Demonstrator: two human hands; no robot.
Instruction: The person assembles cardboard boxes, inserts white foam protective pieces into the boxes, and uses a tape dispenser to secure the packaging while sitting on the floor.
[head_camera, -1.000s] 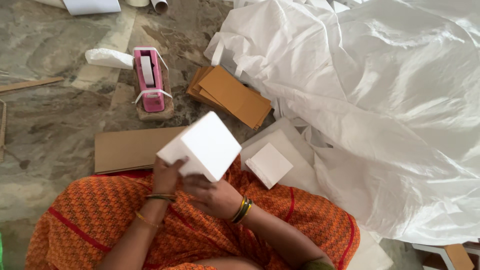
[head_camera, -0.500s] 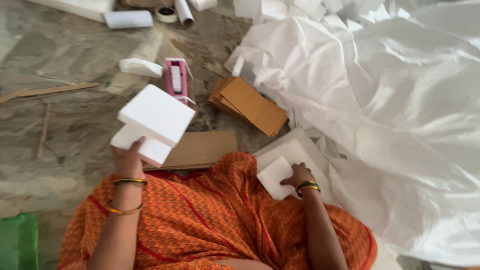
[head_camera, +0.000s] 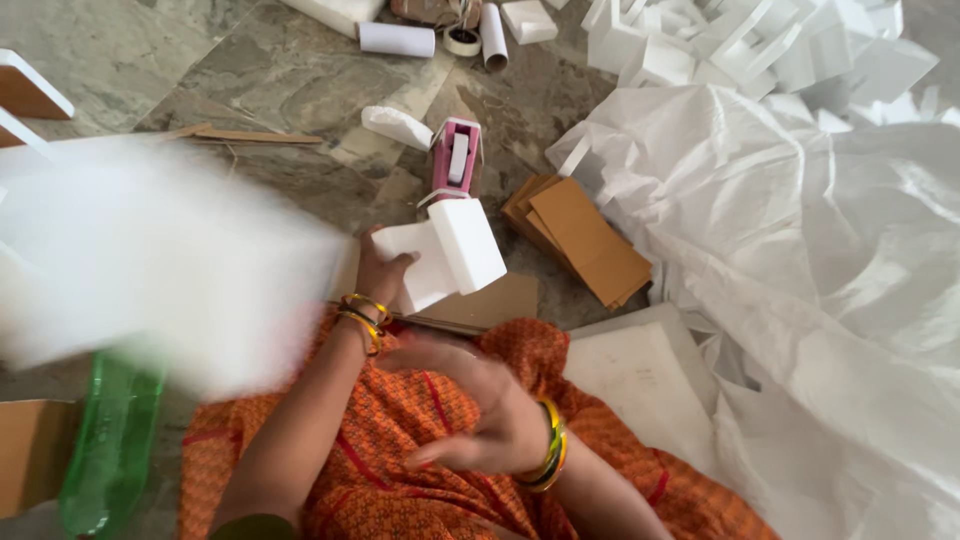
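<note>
My left hand (head_camera: 383, 277) is shut on a small white folded box piece (head_camera: 452, 250), held over the floor just past my orange-clad lap. My right hand (head_camera: 478, 412) hovers blurred above my lap, fingers spread and nothing in it. Both wrists wear yellow and green bangles. A large white box (head_camera: 150, 270) appears as a heavy blur at the left, apart from both hands. A flat brown card (head_camera: 495, 300) lies under the held piece.
A pink tape dispenser (head_camera: 455, 160) stands beyond the held piece. A stack of brown cards (head_camera: 585, 240) lies right of it. White sheeting (head_camera: 800, 250) covers the right side, with white flat boards (head_camera: 640, 380) by my knee. A green bottle (head_camera: 110, 440) lies at the lower left. Assembled white boxes (head_camera: 750, 50) and rolls (head_camera: 395, 38) sit at the top.
My left hand has let go of the big white box, now a blur at the left, and grips a small white piece. My right hand left the boards and moved over my lap.
</note>
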